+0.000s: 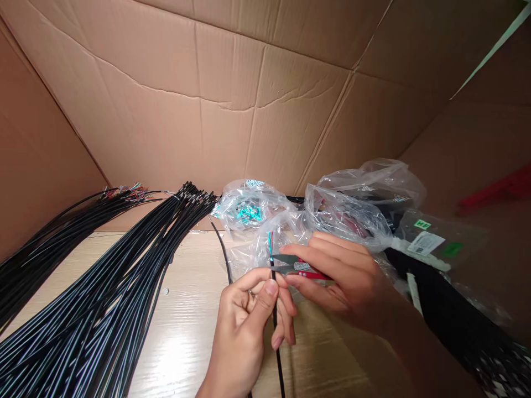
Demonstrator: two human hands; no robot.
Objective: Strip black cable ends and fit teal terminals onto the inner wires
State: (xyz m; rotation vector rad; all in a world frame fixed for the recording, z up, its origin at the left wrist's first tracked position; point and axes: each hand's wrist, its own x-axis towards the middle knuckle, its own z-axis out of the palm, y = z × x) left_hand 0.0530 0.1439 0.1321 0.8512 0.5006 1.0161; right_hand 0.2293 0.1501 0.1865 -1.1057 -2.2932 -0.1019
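Observation:
Between the thumb and fingers of my left hand (253, 320) is a black cable (279, 362), held upright with its stripped end pointing away from me. Thin coloured wires (271, 243), blue and reddish, stick out of that end. My right hand (340, 276) is closed around red-handled thread snips (313, 275). Their two dark blades lie apart on either side of the cable, just above my left fingertips. Whether the blades touch the jacket, I cannot tell.
Two bundles of black cables (124, 282) fill the left side. Clear bags (253, 207), one with teal parts, lie along the cardboard wall (228, 110). More black cables (440, 298) lie at right. A loose cable (224, 249) rests on the wooden table (186, 309).

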